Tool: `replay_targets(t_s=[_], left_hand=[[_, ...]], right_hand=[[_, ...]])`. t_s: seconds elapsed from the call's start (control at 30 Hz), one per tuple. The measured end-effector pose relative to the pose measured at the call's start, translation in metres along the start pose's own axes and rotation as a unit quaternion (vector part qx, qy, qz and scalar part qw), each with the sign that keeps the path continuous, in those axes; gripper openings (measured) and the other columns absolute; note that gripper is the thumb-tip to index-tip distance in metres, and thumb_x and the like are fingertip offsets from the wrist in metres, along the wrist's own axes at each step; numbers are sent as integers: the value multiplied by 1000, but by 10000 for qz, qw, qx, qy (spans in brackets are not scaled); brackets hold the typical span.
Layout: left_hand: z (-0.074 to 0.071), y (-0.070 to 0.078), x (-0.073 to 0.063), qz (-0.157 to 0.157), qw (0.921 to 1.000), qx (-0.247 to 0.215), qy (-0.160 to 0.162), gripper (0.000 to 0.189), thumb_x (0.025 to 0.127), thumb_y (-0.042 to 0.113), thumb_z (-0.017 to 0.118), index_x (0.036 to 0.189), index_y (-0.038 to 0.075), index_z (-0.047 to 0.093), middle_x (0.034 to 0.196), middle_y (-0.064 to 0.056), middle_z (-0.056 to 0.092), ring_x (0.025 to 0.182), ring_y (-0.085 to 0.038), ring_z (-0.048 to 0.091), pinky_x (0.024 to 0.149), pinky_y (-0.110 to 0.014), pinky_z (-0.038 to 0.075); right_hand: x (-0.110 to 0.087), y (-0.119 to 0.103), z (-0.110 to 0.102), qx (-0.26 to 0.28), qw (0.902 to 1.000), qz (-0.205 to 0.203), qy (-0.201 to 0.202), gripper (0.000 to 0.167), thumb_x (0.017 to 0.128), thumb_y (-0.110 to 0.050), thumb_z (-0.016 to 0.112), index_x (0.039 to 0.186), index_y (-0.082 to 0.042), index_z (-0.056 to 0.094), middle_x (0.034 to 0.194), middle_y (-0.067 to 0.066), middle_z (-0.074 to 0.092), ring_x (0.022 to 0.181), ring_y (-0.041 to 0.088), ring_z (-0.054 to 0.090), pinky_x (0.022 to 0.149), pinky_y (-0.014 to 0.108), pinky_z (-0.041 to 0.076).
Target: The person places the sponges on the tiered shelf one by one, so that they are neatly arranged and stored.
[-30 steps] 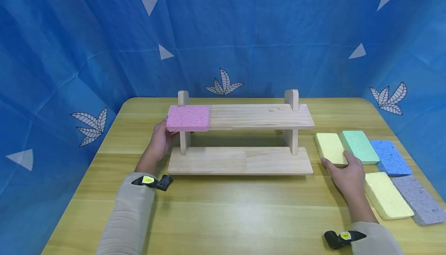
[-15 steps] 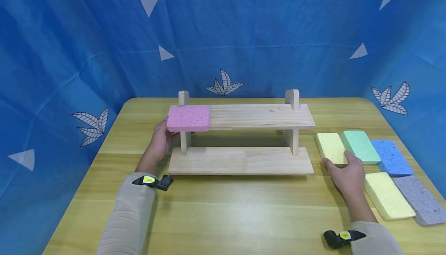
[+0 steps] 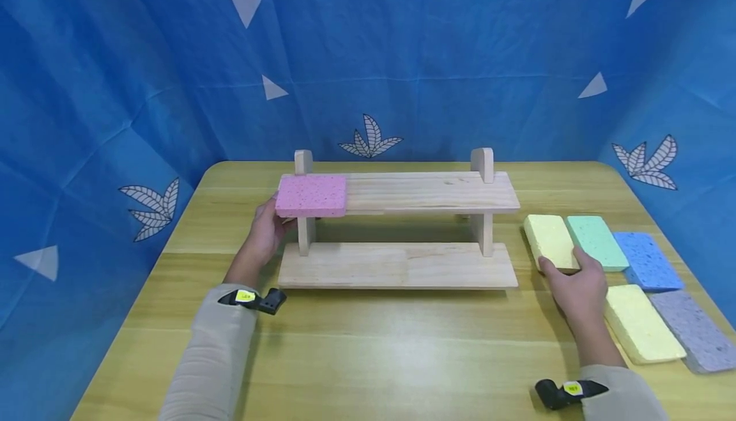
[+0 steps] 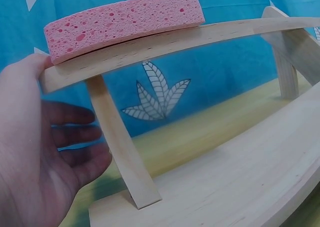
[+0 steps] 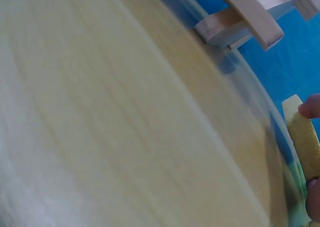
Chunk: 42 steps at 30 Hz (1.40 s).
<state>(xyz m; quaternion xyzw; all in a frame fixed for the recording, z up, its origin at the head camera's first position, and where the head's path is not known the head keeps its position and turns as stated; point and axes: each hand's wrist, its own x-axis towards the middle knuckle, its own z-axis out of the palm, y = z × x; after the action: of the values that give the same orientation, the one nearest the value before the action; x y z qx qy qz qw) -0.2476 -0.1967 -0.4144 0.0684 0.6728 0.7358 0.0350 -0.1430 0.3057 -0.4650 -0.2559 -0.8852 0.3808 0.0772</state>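
Observation:
At the left end of a two-tier wooden shelf [image 3: 402, 264], my left hand [image 3: 266, 229] holds the upper board. Its thumb lies at the board's end against a pink sponge [image 3: 311, 195], and its curled fingers [image 4: 75, 137] are under the board beside the upright. The pink sponge lies flat on that board. On the right, my right hand [image 3: 579, 287] pinches a yellow sponge [image 3: 550, 239] by its near end, between thumb and fingers. The right wrist view catches only fingertips and the edge of this yellow sponge [image 5: 302, 137].
Beside the held sponge lie a green sponge [image 3: 598, 242] and a blue sponge [image 3: 648, 261]. Nearer the front are another yellow sponge [image 3: 643, 325] and a grey-purple sponge [image 3: 692, 330]. A blue curtain [image 3: 425, 38] hangs behind the wooden table [image 3: 368, 357].
My right hand and the yellow sponge in it have shifted slightly right, and the sponge's far end sits a little higher in view. The left hand and pink sponge stay put.

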Motion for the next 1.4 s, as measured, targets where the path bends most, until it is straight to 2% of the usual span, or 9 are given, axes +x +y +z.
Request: replay_targets(t_s=[0.13,0.27,0.5,0.7,0.97,1.2,1.4], left_hand=[[-1,0,0,-52,9999,-72,86,36,102,38,30,114,22,60,106,4,60,100,-12,55,90,-30,44],[0,-1,0,-31,10000,15,61,36,102,37,29,115,22,59,105,3,59,97,-12,54,87,-29,44],[1,0,0,-62,9999,-5,113,35,103,36,28,112,23,60,105,4,59,97,-11,54,88,-30,44],[1,0,0,-41,9999,-94,56,37,102,39,30,116,21,59,109,3,58,102,-12,55,93,-32,43],[0,0,1,7,9999,-167,34,36,102,39,30,115,22,60,107,3,60,101,-12,56,94,-33,43],[0,0,0,34,9999,-93,50,38,102,39,30,117,20,59,108,3,60,103,-12,56,95,-35,44],[0,1,0,7,10000,63,44,42,102,40,29,122,17,58,111,4,59,105,-13,55,96,-35,43]], right_hand=[[1,-6,-3,147,9999,43,28,79,89,-39,58,147,1,23,147,30,26,137,45,22,110,54,22],[1,-11,-7,318,9994,125,22,79,89,-40,58,148,-1,22,148,28,25,137,44,22,110,53,22],[-3,-24,-16,799,9967,116,2,79,88,-39,60,150,-10,21,152,18,23,135,38,28,108,50,28],[-5,-36,-25,951,9954,-42,94,76,88,-35,60,149,-10,22,151,16,24,136,37,29,108,47,30],[-9,-54,-33,1122,9925,-229,426,69,86,-24,63,147,-13,32,147,11,31,135,26,33,109,33,32],[-16,-70,-36,1406,9879,-401,519,66,85,-19,65,145,-16,37,145,8,33,133,16,35,107,21,31],[-22,-78,-36,1568,9835,-728,537,65,85,-17,66,143,-14,39,143,6,34,131,14,36,101,9,29]])
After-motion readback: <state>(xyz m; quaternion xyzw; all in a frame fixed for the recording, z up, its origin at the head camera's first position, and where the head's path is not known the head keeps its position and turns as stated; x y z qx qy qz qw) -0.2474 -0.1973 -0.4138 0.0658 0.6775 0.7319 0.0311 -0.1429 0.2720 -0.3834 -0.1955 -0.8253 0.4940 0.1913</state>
